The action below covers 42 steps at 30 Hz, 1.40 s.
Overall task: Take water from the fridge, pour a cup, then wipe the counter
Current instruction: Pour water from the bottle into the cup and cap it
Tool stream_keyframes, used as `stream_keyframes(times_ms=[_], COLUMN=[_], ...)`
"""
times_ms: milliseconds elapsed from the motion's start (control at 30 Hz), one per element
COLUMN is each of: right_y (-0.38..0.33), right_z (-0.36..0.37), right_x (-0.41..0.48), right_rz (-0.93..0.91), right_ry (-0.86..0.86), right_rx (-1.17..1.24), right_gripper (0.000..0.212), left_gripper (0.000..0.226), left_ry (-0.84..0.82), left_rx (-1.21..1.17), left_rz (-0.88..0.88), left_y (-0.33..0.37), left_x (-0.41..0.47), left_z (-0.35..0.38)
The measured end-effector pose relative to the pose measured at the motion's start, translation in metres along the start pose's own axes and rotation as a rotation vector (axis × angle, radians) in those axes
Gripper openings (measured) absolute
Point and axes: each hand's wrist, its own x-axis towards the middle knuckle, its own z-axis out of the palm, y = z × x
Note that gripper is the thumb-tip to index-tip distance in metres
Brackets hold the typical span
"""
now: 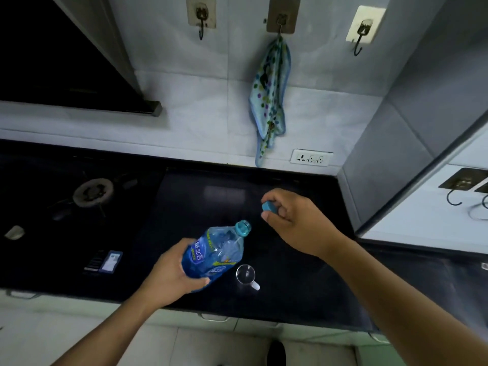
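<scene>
Left hand [169,270]: fingers and thumb are curled round the lower half of the bottle [216,254], holding it over the counter [290,291].
Bottle: clear blue plastic with a blue label, uncapped and tilted, its open neck pointing toward 1 o'clock. How much water is inside is hard to tell.
Right hand [290,215]: at 2 o'clock from the bottle's mouth and apart from it, pinching the blue cap [270,207] between thumb and fingertips.
Cup [247,276]: 1 small clear cup stands upright on the counter, just beside the bottle's lower end at 4 o'clock. Its handle also points toward 4 o'clock.
Counter: dark and glossy, running the width of the view.
Cloth [272,96]: light blue with coloured dots, hanging from the middle of 3 wall hooks [283,14], at 12 o'clock from the right hand.
Socket [311,157]: white, on the wall at 3 o'clock from the cloth's lower tip.
Burner [92,192]: set in the dark stove top, at 10 o'clock from the bottle and well apart from it.
</scene>
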Motion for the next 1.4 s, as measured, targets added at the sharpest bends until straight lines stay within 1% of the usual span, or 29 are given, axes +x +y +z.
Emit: stream_keyframes(times_ms=[200, 367, 467, 600, 767, 1067, 1400], right_y=[0.057, 0.089, 0.100, 0.110, 0.115, 0.117, 0.122], right_z=[0.043, 0.066, 0.072, 0.073, 0.072, 0.074, 0.073], right_x=[-0.026, -0.047, -0.055, -0.059, -0.059, -0.058, -0.058], right_rz=[0.277, 0.354, 0.396, 0.412, 0.400, 0.427, 0.425], right_ry=[-0.067, -0.153, -0.168, -0.171, -0.170, -0.181, -0.176], right_rx=[-0.055, -0.121, -0.135, -0.130, -0.143, -0.115, -0.110], right_gripper=[0.015, 0.013, 0.013, 0.017, 0.017, 0.017, 0.020], left_gripper=[0.059, 0.059, 0.060, 0.059, 0.059, 0.060, 0.066], left_ry=[-0.056, -0.102, -0.121, -0.141, -0.192, -0.217, -0.241], left_rx=[0.139, 0.214, 0.248, 0.324, 0.411, 0.567, 0.607], left_rz=[-0.073, -0.118, -0.147, -0.148, -0.132, -0.093, -0.108], left_y=[-0.040, -0.058, -0.067, -0.075, -0.089, -0.098, -0.096], left_x=[0.003, 0.009, 0.012, 0.015, 0.017, 0.030, 0.034], left_z=[0.009, 0.015, 0.017, 0.018, 0.019, 0.022, 0.021])
